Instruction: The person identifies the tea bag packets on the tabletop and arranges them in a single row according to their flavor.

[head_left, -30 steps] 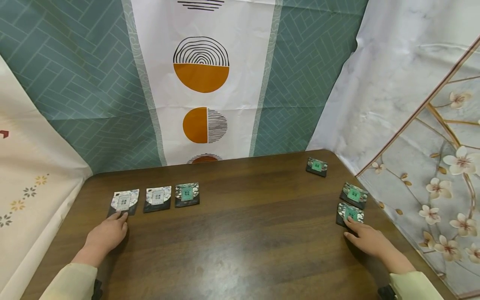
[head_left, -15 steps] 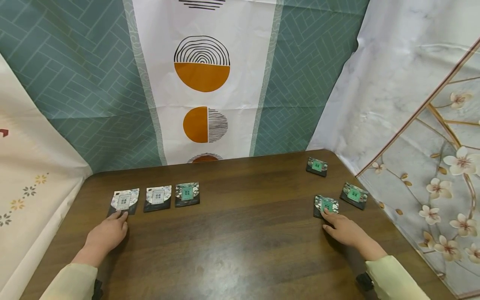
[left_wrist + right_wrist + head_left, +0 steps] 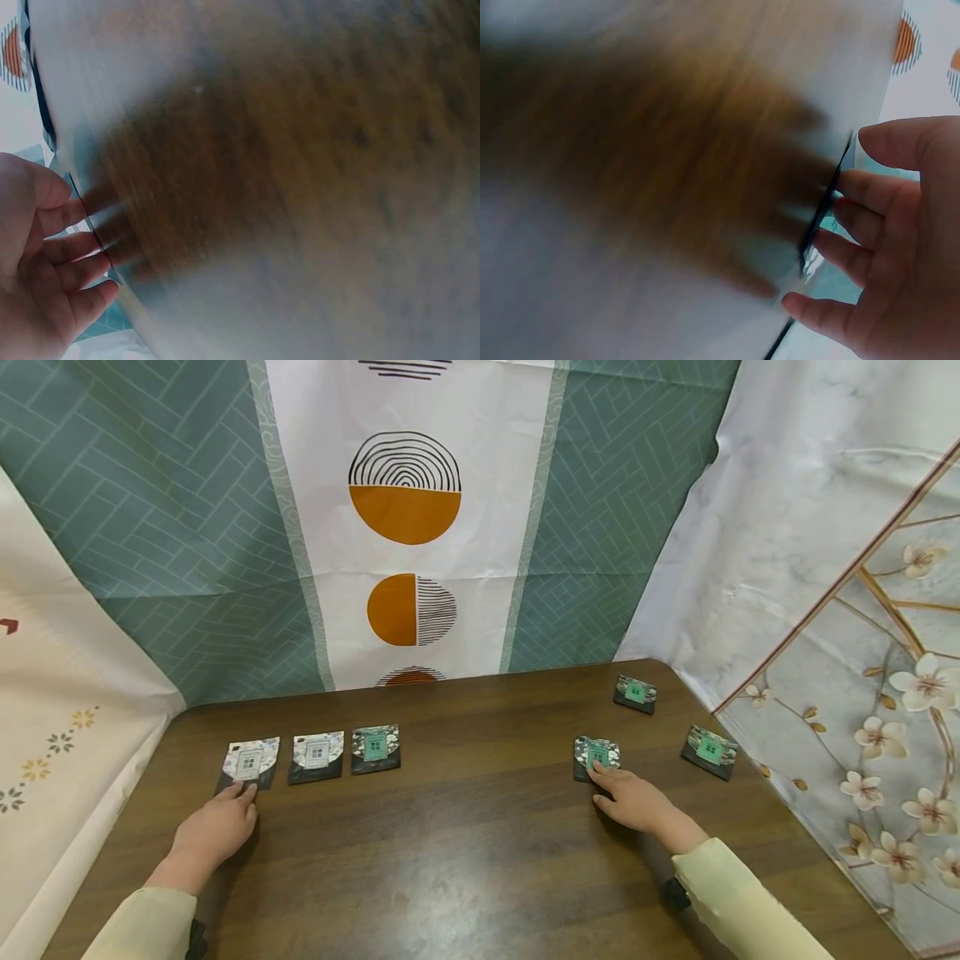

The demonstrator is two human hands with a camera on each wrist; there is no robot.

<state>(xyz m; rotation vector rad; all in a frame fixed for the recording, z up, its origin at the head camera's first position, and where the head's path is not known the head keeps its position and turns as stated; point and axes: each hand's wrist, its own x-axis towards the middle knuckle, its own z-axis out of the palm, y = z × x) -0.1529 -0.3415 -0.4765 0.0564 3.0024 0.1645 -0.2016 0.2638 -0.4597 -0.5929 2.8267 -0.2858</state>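
My left hand [image 3: 216, 828] rests its extended fingertips on the lower edge of a flat white-and-black packet [image 3: 250, 762] at the table's left. To the right of that packet lie a second white-and-black packet [image 3: 317, 756] and a green-labelled one [image 3: 376, 747], in a row. My right hand [image 3: 636, 802] has its fingertips on another green-labelled packet [image 3: 597, 752], right of the table's middle. In the right wrist view the fingers [image 3: 847, 255] reach out fairly straight to the packet's dark edge. The left wrist view shows fingers [image 3: 79, 270] likewise extended, with the packet seen edge-on.
Two more green-labelled packets lie at the right, one near the back corner [image 3: 635, 693] and one by the right edge [image 3: 709, 752]. The brown wooden table [image 3: 450, 843] ends at a hanging patterned cloth [image 3: 405, 610] behind and a flowered cloth [image 3: 862, 693] on the right.
My right hand has slid a green-labelled packet leftward and slightly back across the table, away from the one by the right edge. The left hand has stayed in place.
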